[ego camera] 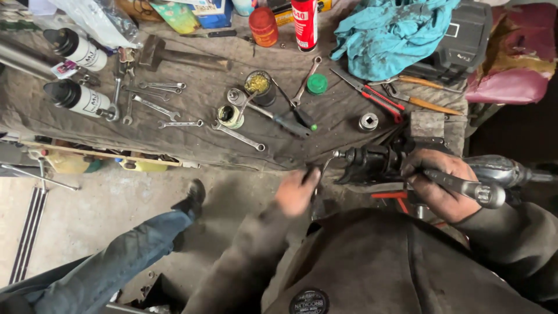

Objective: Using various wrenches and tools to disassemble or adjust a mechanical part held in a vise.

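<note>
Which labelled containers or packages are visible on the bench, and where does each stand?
Red spray can: top centre, upright, white label band.
Two white bottles: far left, lying down, black caps.
Orange-red jar: left of the can.
Blue carton: top edge.
Clear plastic bag: top left.

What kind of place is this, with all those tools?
Probably a repair workshop. Wrenches and a hammer lie on a cloth-covered bench, and the right hand grips a greasy black machine part.

wrenches [156, 107], teal rag [389, 32], red spray can [304, 23]
</note>
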